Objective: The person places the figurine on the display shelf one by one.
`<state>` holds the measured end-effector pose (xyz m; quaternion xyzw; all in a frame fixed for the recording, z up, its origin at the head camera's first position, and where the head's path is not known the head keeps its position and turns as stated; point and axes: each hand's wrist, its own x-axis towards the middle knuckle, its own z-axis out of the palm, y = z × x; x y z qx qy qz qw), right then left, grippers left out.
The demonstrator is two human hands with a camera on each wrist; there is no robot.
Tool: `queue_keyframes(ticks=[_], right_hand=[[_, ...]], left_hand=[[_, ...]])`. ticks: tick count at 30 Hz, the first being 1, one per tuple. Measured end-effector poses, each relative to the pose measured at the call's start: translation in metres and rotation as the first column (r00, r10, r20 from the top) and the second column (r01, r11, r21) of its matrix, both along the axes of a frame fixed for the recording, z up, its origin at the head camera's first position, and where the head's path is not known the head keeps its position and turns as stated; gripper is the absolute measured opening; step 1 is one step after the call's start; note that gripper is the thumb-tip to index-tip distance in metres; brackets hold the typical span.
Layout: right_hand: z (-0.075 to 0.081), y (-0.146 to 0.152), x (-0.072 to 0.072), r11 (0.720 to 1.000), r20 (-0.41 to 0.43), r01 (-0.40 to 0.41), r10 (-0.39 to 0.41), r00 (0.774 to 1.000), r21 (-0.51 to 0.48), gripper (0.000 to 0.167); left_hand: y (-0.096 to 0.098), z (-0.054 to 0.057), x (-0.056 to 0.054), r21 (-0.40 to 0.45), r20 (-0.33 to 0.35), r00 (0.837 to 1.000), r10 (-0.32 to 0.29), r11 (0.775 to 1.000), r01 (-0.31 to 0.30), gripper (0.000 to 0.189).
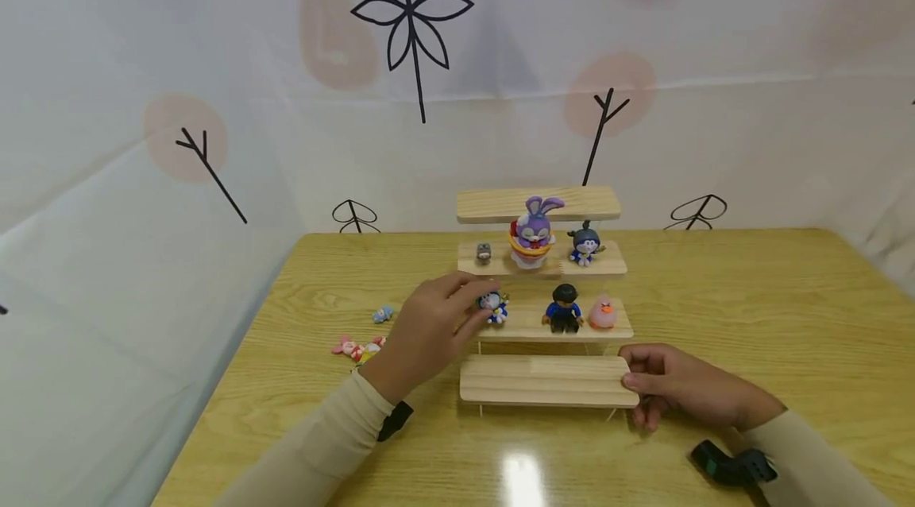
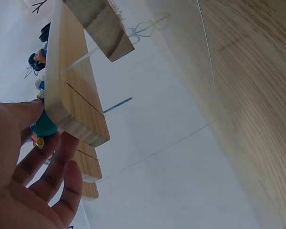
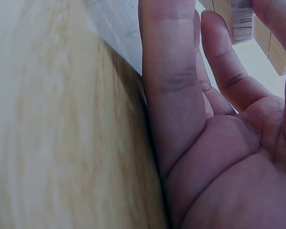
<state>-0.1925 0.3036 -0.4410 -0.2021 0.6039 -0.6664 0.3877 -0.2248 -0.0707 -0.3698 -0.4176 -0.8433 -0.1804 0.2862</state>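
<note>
My left hand [image 1: 438, 324] pinches a small blue-and-white figurine [image 1: 493, 305] between thumb and fingers, at the left end of the second shelf board from the bottom. The left wrist view shows a teal part of that figurine [image 2: 45, 125] right at the board's rounded corner, with the rest covered by fingers. At the right end of the lowest board [image 1: 546, 381], my right hand [image 1: 689, 386] grips the edge, thumb on top. Sharing the second board are a black-haired toy figure in blue [image 1: 564, 308] and a pink duck figurine [image 1: 603, 312].
Higher up, one board carries a purple rabbit figurine [image 1: 533, 230], a small grey figurine [image 1: 484, 253] and a dark-haired figurine [image 1: 585, 243]. The top board [image 1: 538, 203] is bare. On the wooden table [image 1: 750, 292], left of the stand, lie a blue figurine [image 1: 382, 315] and pink-and-red figurines [image 1: 349, 347].
</note>
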Motion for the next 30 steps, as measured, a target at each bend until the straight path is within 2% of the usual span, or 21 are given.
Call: queue_keyframes(ticks=[3,9,15,21,30], right_hand=[[-0.0006,-0.0002,0.0004,1.000,-0.009,-0.003,0.003,1.000,-0.011,0.013],[-0.0016,-0.0007,0.0006,1.000,-0.005,0.004,-0.004,1.000,0.002,0.014],[-0.0042,0.0026,0.0008,1.000,-0.006,0.008,-0.008,1.000,0.009,0.015],[-0.0021,0.0013,0.0009,1.000,-0.007,0.008,-0.007,1.000,0.008,0.013],[0.0014,0.0007,0.0006,1.000,0.007,0.000,0.000,1.000,0.015,0.015]], left_hand=[[0.0030,-0.0006,-0.0007,-0.034,-0.051,0.999,0.003,0.999,-0.005,0.032],[0.0047,-0.0032,-0.0010,-0.051,-0.085,0.996,0.003,0.999,-0.008,0.035],[0.0071,-0.0048,-0.0007,-0.009,-0.057,0.998,-0.011,1.000,0.010,0.041],[0.0070,-0.0059,0.0025,0.041,-0.024,1.000,-0.003,0.999,0.004,0.037],[0.0077,-0.0099,0.0005,0.055,-0.049,0.999,-0.015,0.998,0.018,0.033]])
